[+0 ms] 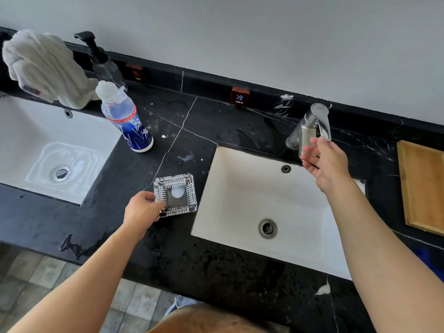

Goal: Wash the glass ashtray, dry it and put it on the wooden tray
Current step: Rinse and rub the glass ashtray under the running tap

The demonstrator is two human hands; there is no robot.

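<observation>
A square cut-glass ashtray (pixel 176 194) rests on the black marble counter between the two sinks, with a white blob of soap in its well. My left hand (pixel 141 209) grips its left edge with thumb and fingers. My right hand (pixel 323 162) is raised at the chrome faucet (pixel 312 127) behind the right sink (pixel 252 200), fingers loosely apart beside the spout, holding nothing. No water runs. The wooden tray (pixel 422 186) lies on the counter at the far right, partly cut off by the frame edge.
A clear bottle with a blue label (pixel 126 121) stands left of centre. A black pump dispenser (pixel 101 61) and a crumpled white towel (pixel 40 66) sit at the back left above a second sink (pixel 48 150). The counter is wet and speckled.
</observation>
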